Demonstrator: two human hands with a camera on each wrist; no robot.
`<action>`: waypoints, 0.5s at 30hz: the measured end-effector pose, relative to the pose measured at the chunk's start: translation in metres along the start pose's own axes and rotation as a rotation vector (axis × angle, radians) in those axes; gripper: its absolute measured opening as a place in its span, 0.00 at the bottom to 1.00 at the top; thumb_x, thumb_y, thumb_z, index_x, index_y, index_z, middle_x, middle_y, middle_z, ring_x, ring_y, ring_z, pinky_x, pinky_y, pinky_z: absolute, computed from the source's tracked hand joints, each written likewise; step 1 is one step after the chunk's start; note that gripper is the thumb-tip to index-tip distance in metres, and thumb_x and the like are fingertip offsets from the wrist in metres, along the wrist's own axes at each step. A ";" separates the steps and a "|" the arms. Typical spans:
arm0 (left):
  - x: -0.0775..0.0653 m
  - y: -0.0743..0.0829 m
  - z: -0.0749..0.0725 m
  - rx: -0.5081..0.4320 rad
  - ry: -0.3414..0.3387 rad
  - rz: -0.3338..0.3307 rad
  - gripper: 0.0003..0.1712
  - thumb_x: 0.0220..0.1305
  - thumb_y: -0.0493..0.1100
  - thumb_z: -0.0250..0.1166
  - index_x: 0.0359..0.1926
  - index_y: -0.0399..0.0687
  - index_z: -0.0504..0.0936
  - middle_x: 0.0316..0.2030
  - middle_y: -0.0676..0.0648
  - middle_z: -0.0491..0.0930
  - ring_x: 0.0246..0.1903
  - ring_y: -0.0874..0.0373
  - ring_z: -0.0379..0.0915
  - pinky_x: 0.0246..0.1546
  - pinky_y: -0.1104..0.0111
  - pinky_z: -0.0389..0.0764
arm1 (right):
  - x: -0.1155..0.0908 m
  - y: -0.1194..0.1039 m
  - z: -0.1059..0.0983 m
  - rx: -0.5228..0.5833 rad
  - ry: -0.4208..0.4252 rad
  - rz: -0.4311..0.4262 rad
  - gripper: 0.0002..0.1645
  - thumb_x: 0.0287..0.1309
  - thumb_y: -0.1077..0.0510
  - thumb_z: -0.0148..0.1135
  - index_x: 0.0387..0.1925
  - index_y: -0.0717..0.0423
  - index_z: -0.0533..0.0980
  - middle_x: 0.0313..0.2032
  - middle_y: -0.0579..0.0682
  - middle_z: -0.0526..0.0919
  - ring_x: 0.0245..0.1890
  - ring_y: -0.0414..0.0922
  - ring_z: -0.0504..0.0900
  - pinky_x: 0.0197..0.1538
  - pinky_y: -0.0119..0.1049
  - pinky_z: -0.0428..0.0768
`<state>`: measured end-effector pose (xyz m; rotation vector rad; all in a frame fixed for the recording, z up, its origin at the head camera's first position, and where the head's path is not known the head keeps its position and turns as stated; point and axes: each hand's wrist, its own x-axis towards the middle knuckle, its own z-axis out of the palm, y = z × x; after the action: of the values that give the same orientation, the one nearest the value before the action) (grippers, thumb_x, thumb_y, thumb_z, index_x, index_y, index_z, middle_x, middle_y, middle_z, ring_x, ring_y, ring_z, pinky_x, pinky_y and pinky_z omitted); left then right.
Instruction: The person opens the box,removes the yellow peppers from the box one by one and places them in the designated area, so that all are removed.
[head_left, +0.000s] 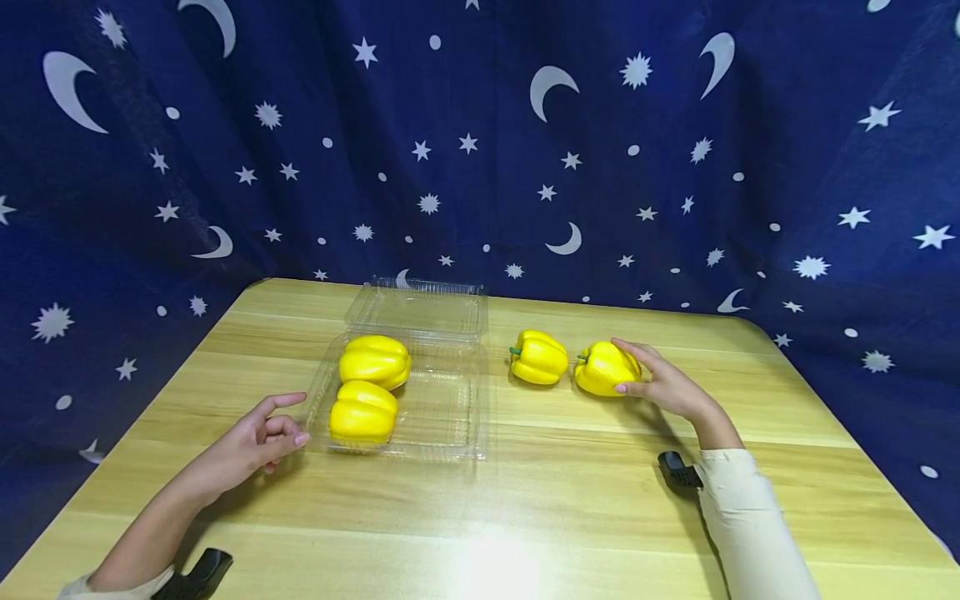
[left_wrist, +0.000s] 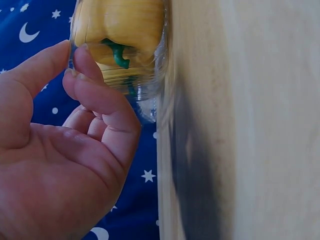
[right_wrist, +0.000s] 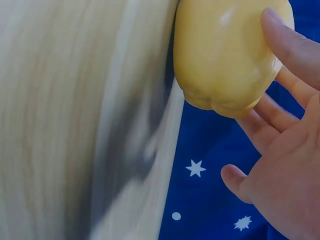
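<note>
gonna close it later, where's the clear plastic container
In the head view, the clear plastic container sits left of centre on the table, just right of the left hand.

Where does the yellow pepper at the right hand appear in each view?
Head: yellow pepper right of centre, gripped by the right hand.
Left wrist: not in it; another pepper shows at the top, in the clear container.
Right wrist: top, right of centre, cut by the upper edge.
Shared landmark: the blue star-patterned cloth.
</note>
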<state>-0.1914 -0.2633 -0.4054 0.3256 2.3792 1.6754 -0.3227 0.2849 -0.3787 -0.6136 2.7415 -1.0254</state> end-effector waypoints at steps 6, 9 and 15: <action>0.000 0.000 0.000 -0.003 0.006 -0.015 0.35 0.64 0.39 0.56 0.64 0.33 0.47 0.29 0.50 0.74 0.18 0.64 0.62 0.17 0.69 0.67 | -0.001 0.001 0.000 -0.008 -0.016 0.010 0.43 0.57 0.56 0.59 0.69 0.57 0.50 0.65 0.69 0.49 0.64 0.68 0.47 0.58 0.69 0.49; 0.000 -0.001 0.000 -0.007 0.005 -0.012 0.35 0.64 0.39 0.56 0.64 0.32 0.47 0.29 0.50 0.74 0.18 0.63 0.61 0.17 0.69 0.67 | -0.001 0.001 -0.001 0.001 -0.025 0.027 0.43 0.58 0.55 0.58 0.69 0.55 0.48 0.66 0.69 0.47 0.65 0.69 0.45 0.58 0.69 0.48; 0.000 0.000 0.000 -0.016 0.002 -0.002 0.35 0.64 0.39 0.55 0.64 0.33 0.47 0.29 0.48 0.74 0.18 0.62 0.61 0.17 0.68 0.67 | -0.001 0.002 -0.002 0.033 -0.040 0.043 0.43 0.59 0.54 0.57 0.70 0.56 0.47 0.68 0.67 0.45 0.66 0.67 0.42 0.61 0.67 0.45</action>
<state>-0.1916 -0.2632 -0.4057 0.3194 2.3652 1.6937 -0.3234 0.2877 -0.3788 -0.5608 2.6862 -1.0347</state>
